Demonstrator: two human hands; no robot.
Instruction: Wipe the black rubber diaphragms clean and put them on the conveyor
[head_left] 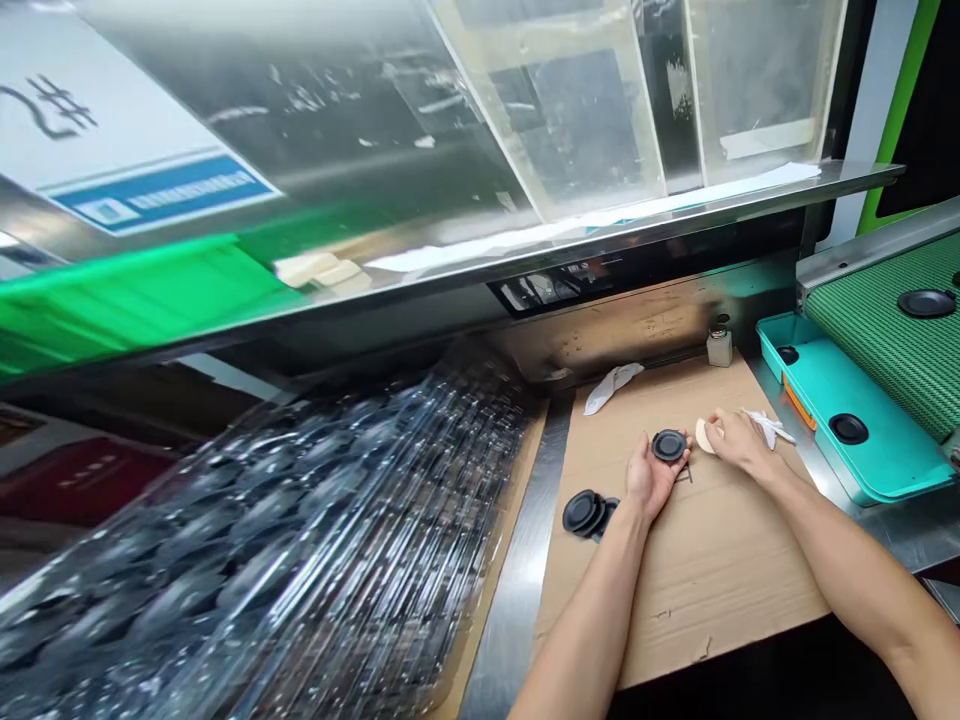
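Observation:
My left hand (652,482) is palm up, its fingers curled round a black round plastic part (668,444) that looks like a small lid. Just to the right, my right hand (736,440) pinches a cream-coloured pad (703,435), which is apart from the black part. Both hands are above a cardboard sheet (720,560). Left of my left wrist lie a few more black round parts (582,512), partly overlapping. Beyond my right hand is a crumpled white cloth or glove (769,426).
Stacked clear plastic trays (315,560) with dark round pockets fill the left. A teal bin (892,450) holding black parts stands at right, beside a green conveyor belt (892,290). A small bottle (719,343) and white cloth (613,388) lie behind. A metal shelf (637,222) overhangs the back.

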